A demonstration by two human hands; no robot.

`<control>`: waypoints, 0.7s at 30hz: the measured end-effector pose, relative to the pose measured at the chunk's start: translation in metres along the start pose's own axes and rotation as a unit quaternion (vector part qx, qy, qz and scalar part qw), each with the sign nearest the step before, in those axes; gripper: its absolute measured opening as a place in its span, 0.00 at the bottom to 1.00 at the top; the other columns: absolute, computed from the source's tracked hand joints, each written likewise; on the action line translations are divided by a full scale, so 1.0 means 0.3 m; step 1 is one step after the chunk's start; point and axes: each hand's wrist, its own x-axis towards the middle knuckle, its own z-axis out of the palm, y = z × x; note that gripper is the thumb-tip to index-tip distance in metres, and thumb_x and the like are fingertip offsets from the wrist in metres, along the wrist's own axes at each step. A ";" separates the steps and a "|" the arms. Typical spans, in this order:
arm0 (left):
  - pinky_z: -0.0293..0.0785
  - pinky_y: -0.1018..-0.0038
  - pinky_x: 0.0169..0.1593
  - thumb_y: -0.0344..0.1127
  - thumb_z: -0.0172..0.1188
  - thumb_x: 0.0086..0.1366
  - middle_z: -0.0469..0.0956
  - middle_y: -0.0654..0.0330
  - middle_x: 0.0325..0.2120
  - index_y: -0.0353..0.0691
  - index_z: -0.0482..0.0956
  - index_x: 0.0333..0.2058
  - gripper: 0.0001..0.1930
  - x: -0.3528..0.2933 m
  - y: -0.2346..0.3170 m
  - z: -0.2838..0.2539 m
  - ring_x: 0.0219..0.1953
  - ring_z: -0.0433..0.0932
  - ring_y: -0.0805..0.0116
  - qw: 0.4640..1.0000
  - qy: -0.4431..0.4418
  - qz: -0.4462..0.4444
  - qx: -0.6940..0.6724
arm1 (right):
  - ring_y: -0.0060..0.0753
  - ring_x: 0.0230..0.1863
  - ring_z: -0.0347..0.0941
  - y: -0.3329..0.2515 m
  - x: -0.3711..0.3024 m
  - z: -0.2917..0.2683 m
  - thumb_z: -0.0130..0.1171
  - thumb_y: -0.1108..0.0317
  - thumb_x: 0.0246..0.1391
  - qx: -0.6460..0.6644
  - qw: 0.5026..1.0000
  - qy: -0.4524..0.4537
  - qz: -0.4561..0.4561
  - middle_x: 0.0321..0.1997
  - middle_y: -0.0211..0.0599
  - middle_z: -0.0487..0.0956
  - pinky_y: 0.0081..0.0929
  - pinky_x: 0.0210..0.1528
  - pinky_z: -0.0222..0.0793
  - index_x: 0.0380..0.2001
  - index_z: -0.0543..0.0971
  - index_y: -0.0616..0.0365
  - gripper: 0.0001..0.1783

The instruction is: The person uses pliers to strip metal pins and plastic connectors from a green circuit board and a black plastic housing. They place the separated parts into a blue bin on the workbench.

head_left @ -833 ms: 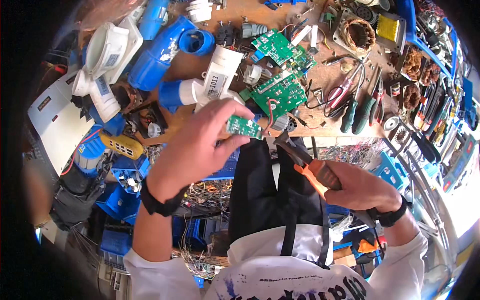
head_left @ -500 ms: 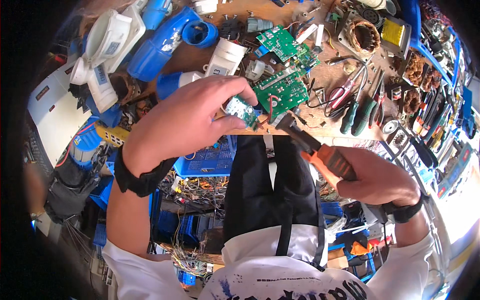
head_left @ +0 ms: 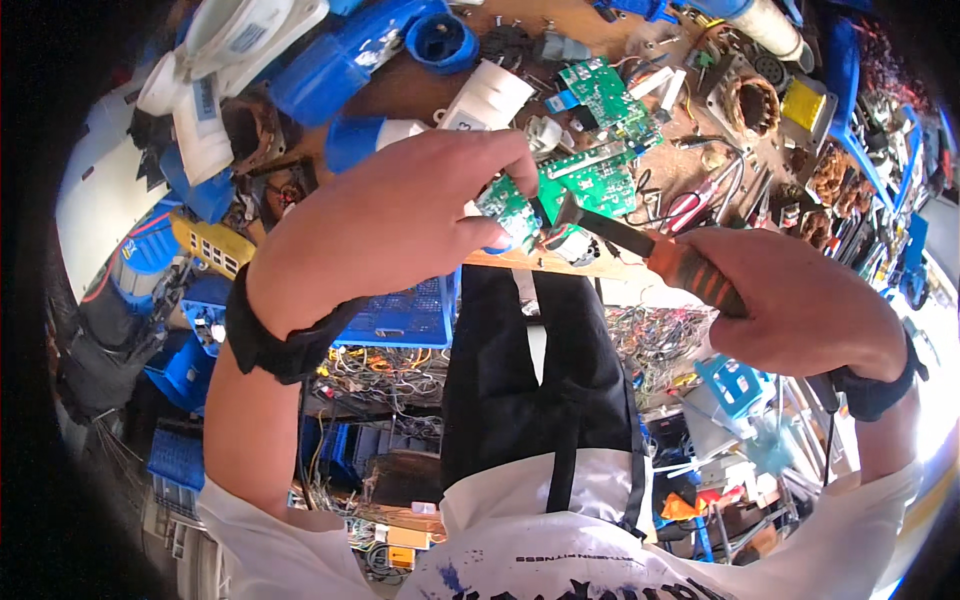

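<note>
My left hand (head_left: 390, 215) pinches a small green circuit board (head_left: 513, 217) between thumb and fingers at the bench's near edge. In my closed right hand (head_left: 800, 290) is a chisel-like tool (head_left: 690, 272) with an orange and black handle and a flat dark blade. Its blade end lies right beside the small board; whether the two touch I cannot tell. Just below the blade sits a pale and black part (head_left: 575, 246), partly hidden. A larger green circuit board (head_left: 600, 187) lies on the bench behind the blade.
White pipe fittings (head_left: 488, 97) and blue ones (head_left: 440, 42) crowd the back left of the wooden bench (head_left: 690, 60). A copper-wound motor stator (head_left: 750, 105) and a red-handled screwdriver (head_left: 685, 207) lie to the right. Below are a blue crate (head_left: 400, 315) and tangled wires (head_left: 660, 345).
The small board has turned in my left hand, showing more of its green face. My right hand has shifted right and slightly up with the tool. The whole view has moved a little.
</note>
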 end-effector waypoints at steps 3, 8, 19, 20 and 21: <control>0.73 0.66 0.40 0.30 0.62 0.55 0.76 0.56 0.37 0.42 0.73 0.44 0.17 -0.022 -0.028 0.015 0.34 0.77 0.59 0.999 0.035 0.023 -0.021 | 0.56 0.40 0.75 -0.057 0.011 -0.038 0.53 0.69 0.46 -0.035 0.999 -0.033 0.013 0.34 0.55 0.75 0.48 0.41 0.68 0.43 0.72 0.62 0.19; 0.73 0.67 0.37 0.29 0.63 0.54 0.77 0.56 0.36 0.42 0.73 0.43 0.17 -0.026 -0.105 0.057 0.32 0.77 0.61 0.990 0.092 0.091 -0.049 | 0.53 0.43 0.74 -0.133 0.038 -0.082 0.56 0.72 0.43 -0.135 0.989 -0.034 0.051 0.37 0.49 0.75 0.42 0.44 0.69 0.50 0.72 0.54 0.26; 0.73 0.66 0.40 0.34 0.66 0.58 0.79 0.55 0.39 0.43 0.75 0.47 0.18 -0.021 -0.111 0.048 0.37 0.78 0.59 0.992 0.079 0.079 -0.066 | 0.50 0.36 0.73 -0.212 0.093 -0.186 0.58 0.69 0.39 -0.224 0.966 -0.124 0.029 0.31 0.45 0.73 0.43 0.39 0.68 0.48 0.73 0.57 0.27; 0.73 0.66 0.40 0.35 0.66 0.58 0.79 0.55 0.39 0.43 0.75 0.48 0.19 -0.020 -0.112 0.054 0.37 0.79 0.60 0.991 0.083 0.079 -0.071 | 0.49 0.35 0.73 -0.215 0.092 -0.188 0.58 0.69 0.39 -0.236 0.963 -0.126 0.030 0.30 0.44 0.73 0.43 0.39 0.68 0.47 0.73 0.57 0.26; 0.73 0.66 0.40 0.35 0.66 0.58 0.79 0.55 0.40 0.43 0.75 0.48 0.19 -0.018 -0.118 0.064 0.37 0.79 0.60 0.990 0.089 0.079 -0.075 | 0.49 0.34 0.74 -0.221 0.088 -0.188 0.57 0.71 0.39 -0.250 0.961 -0.117 0.015 0.30 0.45 0.73 0.43 0.37 0.68 0.46 0.74 0.57 0.24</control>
